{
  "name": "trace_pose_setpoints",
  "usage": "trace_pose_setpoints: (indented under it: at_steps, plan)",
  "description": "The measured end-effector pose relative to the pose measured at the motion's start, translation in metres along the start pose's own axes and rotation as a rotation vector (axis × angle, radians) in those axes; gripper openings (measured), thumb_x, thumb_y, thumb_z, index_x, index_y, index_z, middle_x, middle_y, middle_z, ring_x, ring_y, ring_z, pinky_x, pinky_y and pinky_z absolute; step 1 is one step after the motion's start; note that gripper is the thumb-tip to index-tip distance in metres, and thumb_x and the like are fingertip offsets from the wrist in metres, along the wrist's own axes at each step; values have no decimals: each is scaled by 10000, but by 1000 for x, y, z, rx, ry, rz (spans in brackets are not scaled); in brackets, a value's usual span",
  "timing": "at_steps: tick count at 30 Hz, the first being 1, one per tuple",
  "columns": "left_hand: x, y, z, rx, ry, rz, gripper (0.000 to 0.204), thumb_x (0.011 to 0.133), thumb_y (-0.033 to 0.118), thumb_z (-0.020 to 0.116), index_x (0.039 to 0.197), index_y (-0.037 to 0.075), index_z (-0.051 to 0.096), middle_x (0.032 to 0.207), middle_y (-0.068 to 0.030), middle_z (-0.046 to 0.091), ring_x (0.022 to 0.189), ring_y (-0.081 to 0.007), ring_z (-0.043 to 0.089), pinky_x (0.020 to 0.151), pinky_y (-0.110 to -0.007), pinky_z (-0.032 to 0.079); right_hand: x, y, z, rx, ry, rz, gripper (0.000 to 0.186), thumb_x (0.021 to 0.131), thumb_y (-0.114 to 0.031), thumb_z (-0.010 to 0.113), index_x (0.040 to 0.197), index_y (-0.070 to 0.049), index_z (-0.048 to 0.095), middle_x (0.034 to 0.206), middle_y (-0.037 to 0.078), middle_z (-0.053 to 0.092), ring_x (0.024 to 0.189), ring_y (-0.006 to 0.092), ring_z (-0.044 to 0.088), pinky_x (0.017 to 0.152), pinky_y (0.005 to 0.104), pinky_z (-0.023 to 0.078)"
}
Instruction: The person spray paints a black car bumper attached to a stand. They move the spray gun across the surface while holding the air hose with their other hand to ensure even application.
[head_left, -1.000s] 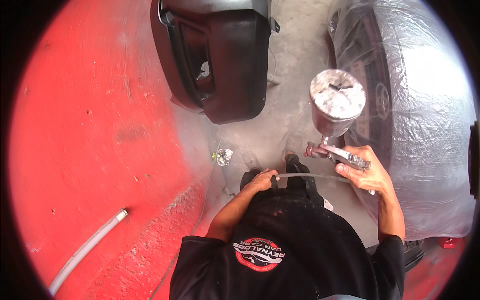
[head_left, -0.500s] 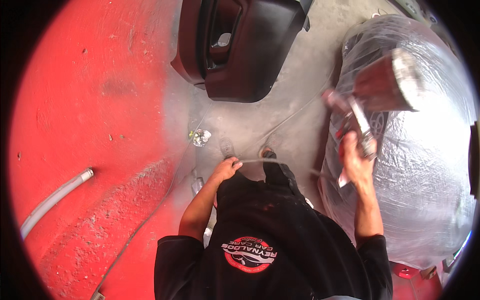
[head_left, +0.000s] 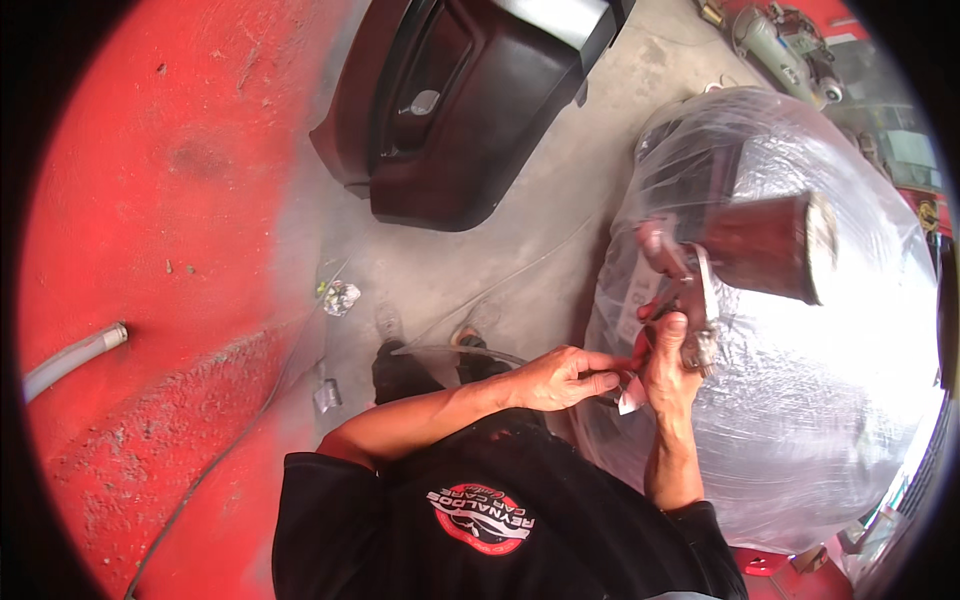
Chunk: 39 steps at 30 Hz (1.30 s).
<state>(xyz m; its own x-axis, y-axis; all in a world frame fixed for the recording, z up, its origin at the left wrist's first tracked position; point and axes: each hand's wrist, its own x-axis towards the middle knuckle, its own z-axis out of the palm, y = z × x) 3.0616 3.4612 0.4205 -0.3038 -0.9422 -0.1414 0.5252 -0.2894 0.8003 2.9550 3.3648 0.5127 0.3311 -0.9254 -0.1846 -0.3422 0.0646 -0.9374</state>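
Note:
My right hand (head_left: pixel 672 372) is closed around the handle of a spray gun (head_left: pixel 698 310), held over the plastic sheeting at the right. The gun's dark, reddish cup (head_left: pixel 762 247) tips sideways toward the right, its pale end blurred. Across my body, my left hand (head_left: pixel 565 378) reaches to the gun's lower end. Its thumb and forefinger come together beside a small white piece (head_left: pixel 631 394) there; what they pinch is hidden. A thin air hose (head_left: pixel 470 351) passes in front of my legs and disappears behind my left hand.
A dark car bumper (head_left: pixel 450 170) stands ahead. Clear plastic sheeting (head_left: pixel 800 420) covers a large shape at the right. Crumpled foil (head_left: pixel 341 298) and a small metallic container (head_left: pixel 327 396) are on the floor at the left. A grey pipe (head_left: pixel 78 360) and a cable (head_left: pixel 215 447) lie farther left.
My left hand has moved up and right from the hose near my legs to the base of the spray gun. My right hand and the gun have come a little lower. The view has shifted.

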Motion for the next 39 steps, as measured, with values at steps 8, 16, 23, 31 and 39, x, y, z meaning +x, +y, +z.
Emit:
trace_pose_setpoints:
  at_steps: [8,16,23,31,39]
  plan:
    - [15,-2,5,69,-50,-38,258,1007,191,541,1158,12,648,925,-45,689,869,-105,636,816,-281,517,-14,-3,-3,54,47,-83,592,934,-510,578,1194,21,551,891,67,626,541,61,495,433,228,383]
    - [3,-10,9,56,-17,-14,241,967,209,604,1063,5,688,821,-37,698,775,-92,638,748,-282,521,-26,7,-2,20,-68,-30,679,910,-628,506,1129,14,518,950,93,614,477,78,478,393,216,365]
    - [-8,-9,11,34,46,-35,199,963,140,609,1060,-19,676,899,-41,702,866,-93,626,810,-284,513,-29,4,8,86,-33,-34,530,930,-493,599,1025,27,632,737,32,626,522,61,490,451,231,382]
    - [-11,-5,10,39,119,-25,185,950,117,618,1053,-21,687,893,-37,711,869,-94,629,815,-275,510,-26,-3,14,29,-61,-56,507,934,-493,594,980,9,659,626,-5,557,512,62,496,456,232,382]
    - [-15,-103,-37,699,-48,-184,699,941,636,409,1301,50,536,1176,-205,631,1147,-382,567,972,-460,428,21,-42,10,-53,8,-227,420,1001,-416,502,1103,-13,564,774,41,607,449,60,479,389,218,366]
